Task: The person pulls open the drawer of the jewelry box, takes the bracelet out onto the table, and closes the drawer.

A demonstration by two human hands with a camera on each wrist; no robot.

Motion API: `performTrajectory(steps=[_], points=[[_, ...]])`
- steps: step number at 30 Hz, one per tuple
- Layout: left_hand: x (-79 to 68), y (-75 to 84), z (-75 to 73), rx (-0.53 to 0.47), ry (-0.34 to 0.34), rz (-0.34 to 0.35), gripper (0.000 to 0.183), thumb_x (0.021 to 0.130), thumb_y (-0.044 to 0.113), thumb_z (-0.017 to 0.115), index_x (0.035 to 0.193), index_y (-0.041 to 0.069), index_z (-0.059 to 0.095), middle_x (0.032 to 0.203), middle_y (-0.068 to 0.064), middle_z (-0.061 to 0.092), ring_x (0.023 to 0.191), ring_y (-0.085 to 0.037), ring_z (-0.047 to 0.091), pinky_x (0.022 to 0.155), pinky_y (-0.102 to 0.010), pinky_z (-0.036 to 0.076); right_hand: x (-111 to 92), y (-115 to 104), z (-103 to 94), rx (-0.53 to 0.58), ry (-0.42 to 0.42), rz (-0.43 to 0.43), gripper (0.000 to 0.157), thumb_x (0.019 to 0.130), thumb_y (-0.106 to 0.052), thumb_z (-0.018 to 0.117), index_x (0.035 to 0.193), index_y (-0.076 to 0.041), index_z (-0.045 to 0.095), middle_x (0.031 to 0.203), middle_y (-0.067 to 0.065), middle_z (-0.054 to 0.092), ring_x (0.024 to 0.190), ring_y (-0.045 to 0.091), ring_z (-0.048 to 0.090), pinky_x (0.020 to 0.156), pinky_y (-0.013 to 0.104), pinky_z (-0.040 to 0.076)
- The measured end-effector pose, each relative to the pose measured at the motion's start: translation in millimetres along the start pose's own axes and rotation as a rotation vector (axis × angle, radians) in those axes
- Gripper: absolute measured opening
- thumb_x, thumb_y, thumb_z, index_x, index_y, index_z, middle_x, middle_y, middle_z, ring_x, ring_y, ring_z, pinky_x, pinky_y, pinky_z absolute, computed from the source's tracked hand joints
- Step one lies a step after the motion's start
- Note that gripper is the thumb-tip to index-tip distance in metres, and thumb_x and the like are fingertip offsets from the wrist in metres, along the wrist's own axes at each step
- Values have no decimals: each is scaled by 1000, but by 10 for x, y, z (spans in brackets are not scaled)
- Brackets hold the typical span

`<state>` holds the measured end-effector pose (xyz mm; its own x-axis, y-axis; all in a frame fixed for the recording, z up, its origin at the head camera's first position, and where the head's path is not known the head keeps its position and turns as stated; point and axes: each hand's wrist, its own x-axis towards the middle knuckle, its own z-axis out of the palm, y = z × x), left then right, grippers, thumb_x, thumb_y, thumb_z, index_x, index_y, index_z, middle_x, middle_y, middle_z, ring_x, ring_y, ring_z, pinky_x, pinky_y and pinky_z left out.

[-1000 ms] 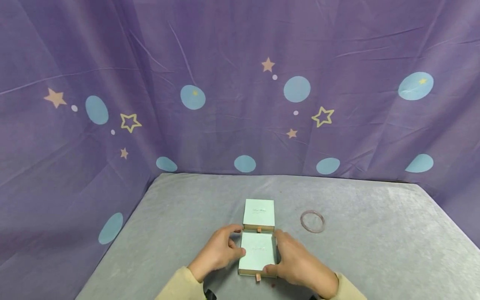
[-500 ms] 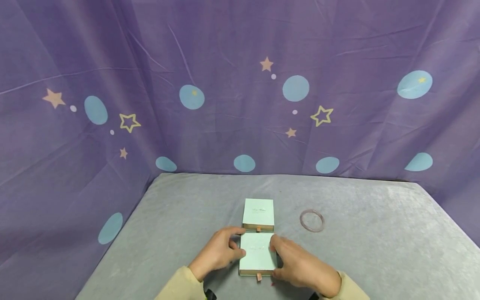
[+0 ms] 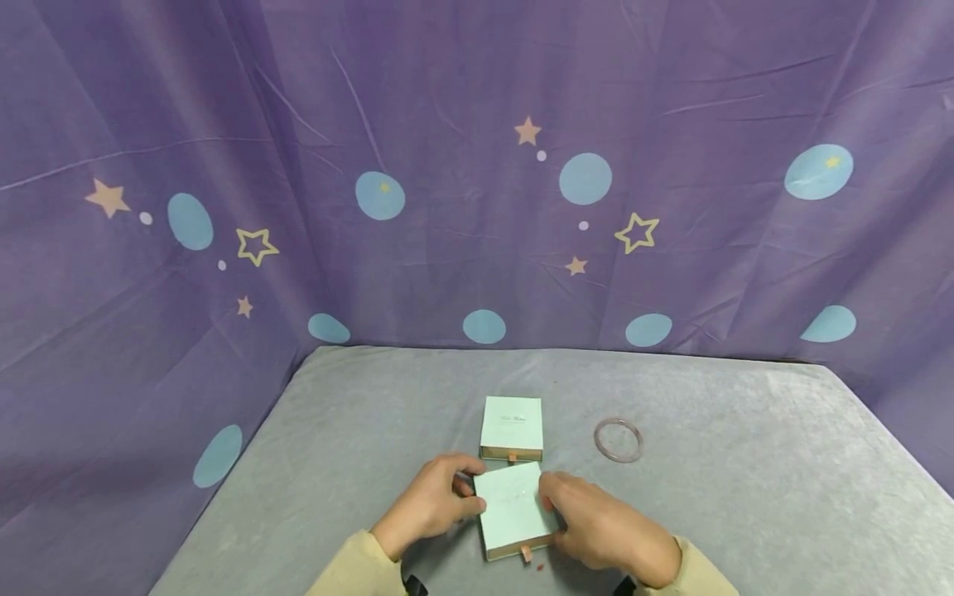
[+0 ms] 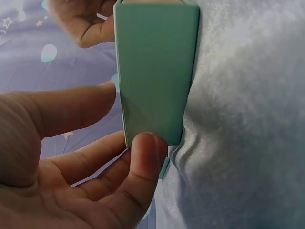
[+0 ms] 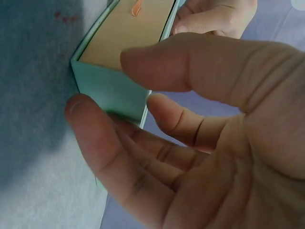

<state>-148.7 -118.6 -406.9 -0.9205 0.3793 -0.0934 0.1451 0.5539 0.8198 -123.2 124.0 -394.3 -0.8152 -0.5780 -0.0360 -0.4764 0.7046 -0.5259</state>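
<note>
A mint-green drawer box sits at a slant on the grey cloth, its orange ribbon tab toward the wearer. My left hand grips its left side, with the thumb at the top edge and fingertips round the far corner in the left wrist view. From the right, my right hand holds the opposite side; its thumb lies over the drawer-front corner, and the other fingers curve along the side wall. A second mint-green box stands just behind, its own tab facing forward.
Right of the rear box lies a pale translucent bangle. A small red speck is on the grey table cloth in front. Purple curtains with stars and blue ovals enclose the back and left.
The front box has turned counterclockwise, so its front edge now slants up to the right. My right hand's fingers have shifted on the box's right side. The left hand stays nearly in place.
</note>
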Motion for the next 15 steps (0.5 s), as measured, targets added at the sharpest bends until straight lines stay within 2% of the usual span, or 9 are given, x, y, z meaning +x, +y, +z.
performTrajectory(steps=[2, 8, 15], points=[[-2, 0, -1, 6, 3, 8, 41, 76, 5, 78, 115, -2, 64, 97, -6, 60, 77, -15, 57, 57, -27, 50, -2, 5, -2, -13, 6, -2, 40, 68, 3, 77, 83, -17, 46, 81, -8, 47, 70, 9, 42, 60, 24, 39], [-13, 9, -4, -6, -16, 1, 34, 77, 7, 78, 108, -1, 65, 87, -5, 62, 72, -16, 58, 53, -29, 50, 7, 23, -4, -48, 31, -18, 38, 66, 8, 71, 80, -17, 46, 77, -8, 45, 68, 9, 40, 58, 23, 37], [-14, 0, -12, 33, -19, 12, 30, 78, 13, 78, 103, 2, 66, 85, -3, 60, 73, -15, 56, 55, -28, 49, 37, 29, -2, -24, 31, 9, 36, 67, 15, 67, 78, -15, 50, 77, -6, 46, 69, 11, 41, 57, 23, 38]])
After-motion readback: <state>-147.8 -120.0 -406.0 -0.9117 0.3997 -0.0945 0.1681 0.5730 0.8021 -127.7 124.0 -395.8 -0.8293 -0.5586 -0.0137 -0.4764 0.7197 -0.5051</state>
